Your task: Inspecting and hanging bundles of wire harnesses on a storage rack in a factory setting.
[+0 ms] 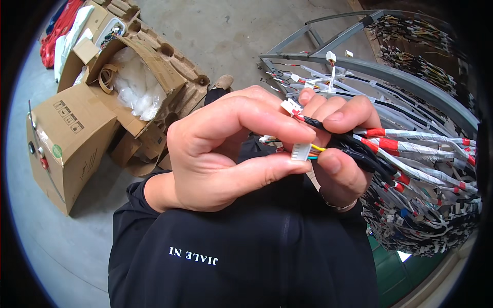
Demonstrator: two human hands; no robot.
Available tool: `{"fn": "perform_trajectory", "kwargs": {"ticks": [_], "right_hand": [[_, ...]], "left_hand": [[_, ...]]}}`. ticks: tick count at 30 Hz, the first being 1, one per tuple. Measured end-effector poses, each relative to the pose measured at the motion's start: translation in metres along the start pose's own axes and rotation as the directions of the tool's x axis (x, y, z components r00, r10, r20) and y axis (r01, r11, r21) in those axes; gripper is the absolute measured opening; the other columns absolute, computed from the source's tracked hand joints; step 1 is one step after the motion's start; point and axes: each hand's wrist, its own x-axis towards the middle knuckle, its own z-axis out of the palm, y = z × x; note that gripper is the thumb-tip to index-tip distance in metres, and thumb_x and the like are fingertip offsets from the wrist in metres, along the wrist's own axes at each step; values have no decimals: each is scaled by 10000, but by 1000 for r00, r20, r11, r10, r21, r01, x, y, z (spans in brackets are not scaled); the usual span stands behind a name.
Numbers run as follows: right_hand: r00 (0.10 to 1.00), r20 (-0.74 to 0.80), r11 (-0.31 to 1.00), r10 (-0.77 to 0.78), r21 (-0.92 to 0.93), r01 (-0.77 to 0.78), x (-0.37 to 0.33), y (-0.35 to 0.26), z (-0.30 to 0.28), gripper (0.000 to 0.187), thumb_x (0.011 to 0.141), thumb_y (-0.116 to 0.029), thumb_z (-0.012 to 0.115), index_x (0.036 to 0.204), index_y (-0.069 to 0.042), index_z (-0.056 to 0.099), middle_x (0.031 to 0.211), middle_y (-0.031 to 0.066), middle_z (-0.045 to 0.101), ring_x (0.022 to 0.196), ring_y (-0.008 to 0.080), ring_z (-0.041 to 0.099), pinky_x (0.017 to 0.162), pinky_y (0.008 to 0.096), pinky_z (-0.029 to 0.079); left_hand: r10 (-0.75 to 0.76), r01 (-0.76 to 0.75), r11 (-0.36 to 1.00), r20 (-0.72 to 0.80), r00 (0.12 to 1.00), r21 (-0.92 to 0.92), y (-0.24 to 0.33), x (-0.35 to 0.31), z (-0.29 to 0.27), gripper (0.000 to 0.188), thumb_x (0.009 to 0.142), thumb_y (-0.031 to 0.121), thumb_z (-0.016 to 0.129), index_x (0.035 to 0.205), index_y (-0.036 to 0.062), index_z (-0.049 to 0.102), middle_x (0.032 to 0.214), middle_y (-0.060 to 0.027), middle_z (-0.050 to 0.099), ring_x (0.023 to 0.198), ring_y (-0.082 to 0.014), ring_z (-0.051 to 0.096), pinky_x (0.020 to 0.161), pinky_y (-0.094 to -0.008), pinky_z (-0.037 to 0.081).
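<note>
My left hand [210,149] pinches a white plug connector [300,151] between thumb and forefinger. Yellow, blue and other thin wires run from it toward my right hand [354,113]. That hand is closed around a wire harness [362,150] wrapped in black tape, with thumb and fingers on either side. A second white connector [291,106], on a black-sleeved lead, sticks up between the two hands. Part of another small connector [267,139] shows behind my left fingers. White sleeved cables [421,146] with red tape bands extend from the harness to the right.
A grey metal rack [395,69] at the right carries many harnesses, with a dense mass of cables [426,226] below. Cardboard boxes [77,138] stand on the floor at left, one containing clear plastic bags [136,84]. Brown moulded trays [177,66] lie beyond them.
</note>
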Motion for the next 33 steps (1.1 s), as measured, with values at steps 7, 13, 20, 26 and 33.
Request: {"fn": "perform_trajectory", "kwargs": {"ticks": [7, 13, 20, 26, 33], "right_hand": [[1000, 17, 1000, 11, -4, -11, 2, -1, -1, 289, 813, -9, 700, 1064, -7, 556, 918, 112, 625, 802, 162, 569, 761, 333, 435], [996, -22, 995, 90, -45, -91, 2, -8, -1, 238, 834, -9, 667, 1042, -13, 551, 915, 117, 615, 812, 165, 565, 802, 330, 425], [983, -61, 984, 174, -33, -176, 0, -14, 4, 208, 853, 18, 634, 1039, -2, 544, 893, 99, 604, 816, 133, 547, 740, 274, 436], [973, -126, 975, 191, -94, -203, -2, -16, 2, 197, 853, 18, 626, 1036, -1, 557, 877, 76, 598, 836, 115, 546, 758, 262, 444], [956, -183, 957, 230, -134, -256, -14, -15, -10, 122, 861, -35, 642, 968, -16, 585, 952, 75, 586, 854, 105, 544, 777, 249, 447]], "left_hand": [[24, -23, 996, -6, 1000, 85, 4, 1, -1, 332, 649, -14, 843, 930, -11, 666, 917, -109, 661, 918, -232, 611, 839, -358, 459], [23, -37, 980, 77, 997, 194, 8, 6, -9, 330, 637, -24, 843, 920, -16, 674, 888, -119, 693, 864, -217, 633, 829, -366, 459], [27, -57, 954, 103, 994, 296, 13, 8, -9, 325, 635, -54, 824, 920, -29, 670, 864, -127, 698, 821, -220, 651, 816, -364, 460], [34, -81, 901, 116, 993, 426, 14, 11, -3, 317, 649, -98, 790, 936, -61, 662, 852, -140, 693, 798, -225, 645, 737, -329, 478], [-53, -2, 895, 110, 993, 446, -2, 0, 8, 262, 709, -56, 777, 942, -40, 659, 881, -128, 661, 842, -213, 623, 737, -307, 471]]}}
